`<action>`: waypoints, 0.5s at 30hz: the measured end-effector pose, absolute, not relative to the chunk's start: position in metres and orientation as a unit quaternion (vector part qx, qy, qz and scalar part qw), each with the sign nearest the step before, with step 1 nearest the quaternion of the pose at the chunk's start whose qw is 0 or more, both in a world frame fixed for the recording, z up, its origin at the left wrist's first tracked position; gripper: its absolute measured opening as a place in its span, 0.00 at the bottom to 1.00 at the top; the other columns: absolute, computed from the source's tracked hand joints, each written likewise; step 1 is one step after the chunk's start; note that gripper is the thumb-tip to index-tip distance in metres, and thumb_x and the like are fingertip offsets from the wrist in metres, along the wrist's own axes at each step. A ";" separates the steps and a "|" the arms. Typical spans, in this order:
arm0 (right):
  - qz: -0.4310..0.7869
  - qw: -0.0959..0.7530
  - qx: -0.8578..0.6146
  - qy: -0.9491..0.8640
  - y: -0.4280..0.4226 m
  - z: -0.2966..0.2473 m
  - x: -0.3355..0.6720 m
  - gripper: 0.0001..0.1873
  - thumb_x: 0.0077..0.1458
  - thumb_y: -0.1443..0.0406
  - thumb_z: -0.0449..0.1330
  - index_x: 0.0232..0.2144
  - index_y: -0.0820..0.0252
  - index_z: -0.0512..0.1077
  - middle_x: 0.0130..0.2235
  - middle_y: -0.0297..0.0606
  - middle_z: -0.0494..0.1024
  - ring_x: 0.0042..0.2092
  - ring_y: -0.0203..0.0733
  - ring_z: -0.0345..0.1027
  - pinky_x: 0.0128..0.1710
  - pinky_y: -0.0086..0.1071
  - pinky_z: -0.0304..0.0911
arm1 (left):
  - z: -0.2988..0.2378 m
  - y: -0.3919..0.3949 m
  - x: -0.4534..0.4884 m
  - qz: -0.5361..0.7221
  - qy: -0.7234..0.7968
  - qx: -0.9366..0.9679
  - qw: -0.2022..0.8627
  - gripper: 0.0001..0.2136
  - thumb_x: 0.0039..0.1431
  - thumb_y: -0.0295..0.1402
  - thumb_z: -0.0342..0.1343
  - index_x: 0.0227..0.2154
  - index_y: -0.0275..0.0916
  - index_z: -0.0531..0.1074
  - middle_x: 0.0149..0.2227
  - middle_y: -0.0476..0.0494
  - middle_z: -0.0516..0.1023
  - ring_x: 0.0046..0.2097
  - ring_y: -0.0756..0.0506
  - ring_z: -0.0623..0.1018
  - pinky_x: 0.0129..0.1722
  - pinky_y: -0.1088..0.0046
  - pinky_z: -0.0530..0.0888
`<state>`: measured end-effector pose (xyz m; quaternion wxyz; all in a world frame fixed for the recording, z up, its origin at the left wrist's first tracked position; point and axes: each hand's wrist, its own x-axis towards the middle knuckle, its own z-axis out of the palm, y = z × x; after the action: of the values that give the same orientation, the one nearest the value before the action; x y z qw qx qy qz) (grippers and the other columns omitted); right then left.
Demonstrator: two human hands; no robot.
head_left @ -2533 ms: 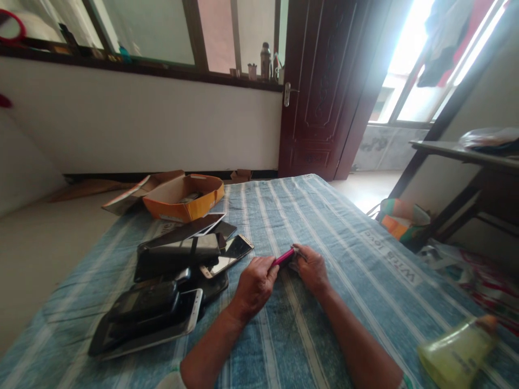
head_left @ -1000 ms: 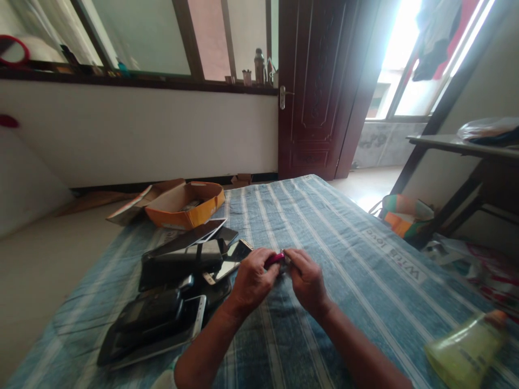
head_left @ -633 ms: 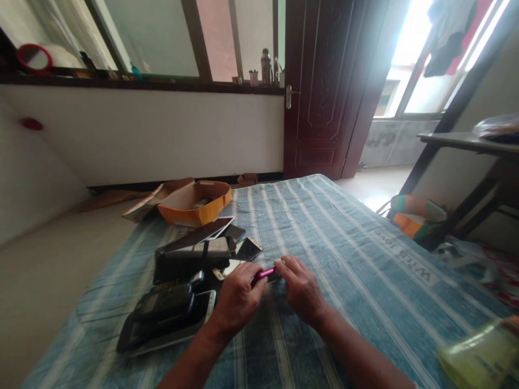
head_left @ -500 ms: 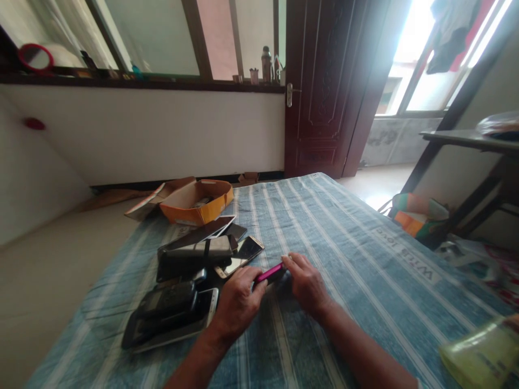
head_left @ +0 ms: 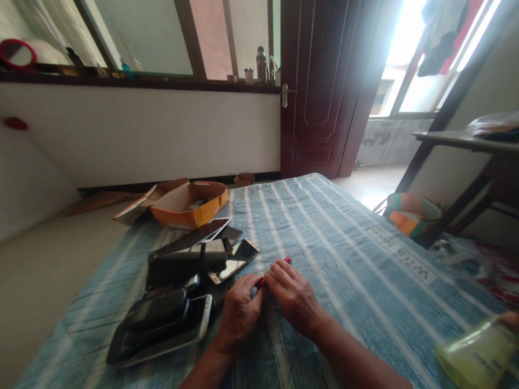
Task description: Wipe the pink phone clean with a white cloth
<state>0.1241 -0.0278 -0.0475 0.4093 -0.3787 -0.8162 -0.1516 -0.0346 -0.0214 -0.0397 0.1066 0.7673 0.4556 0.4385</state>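
A slim pink object (head_left: 286, 261) lies between both my hands on the blue striped cloth (head_left: 348, 254); only its far tip and a sliver near my left thumb show. My left hand (head_left: 240, 312) is curled round its near end. My right hand (head_left: 292, 294) is folded over its middle, fingers pressed together. I cannot make out what the pink object is. Just left of my hands lies a pile of phones (head_left: 178, 281), dark and light ones stacked unevenly.
An open orange cardboard box (head_left: 190, 203) sits at the cloth's far left with its lid beside it. A yellow-green bottle (head_left: 474, 354) lies at the near right. A dark door (head_left: 320, 86) and a table (head_left: 466, 143) stand beyond.
My right hand has slid from the pink object's far end down over its middle, covering most of it. Both hands have drawn a little nearer to me.
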 end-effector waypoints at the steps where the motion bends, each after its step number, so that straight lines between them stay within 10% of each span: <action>1: -0.149 0.407 -0.389 -0.813 -0.024 -0.050 0.129 0.16 0.63 0.71 0.47 0.46 0.66 0.73 0.47 0.48 0.75 0.54 0.50 0.65 0.51 0.41 0.67 | -0.040 -0.022 -0.034 0.439 0.453 0.769 0.100 0.05 0.58 0.31 0.54 0.34 0.39 0.75 0.32 0.46 0.80 0.34 0.46 0.79 0.36 0.72 0.76; 15: -0.158 0.426 -0.369 -0.811 -0.026 -0.051 0.125 0.16 0.63 0.71 0.48 0.47 0.65 0.73 0.49 0.47 0.75 0.56 0.50 0.65 0.53 0.41 0.66 | -0.039 -0.022 -0.035 0.440 0.453 0.769 0.101 0.05 0.59 0.30 0.54 0.33 0.40 0.75 0.31 0.47 0.80 0.33 0.46 0.79 0.34 0.72 0.76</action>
<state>0.1252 -0.0261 -0.0509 0.4262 -0.3688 -0.8107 -0.1584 -0.0347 -0.0222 -0.0389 0.1013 0.7686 0.4529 0.4403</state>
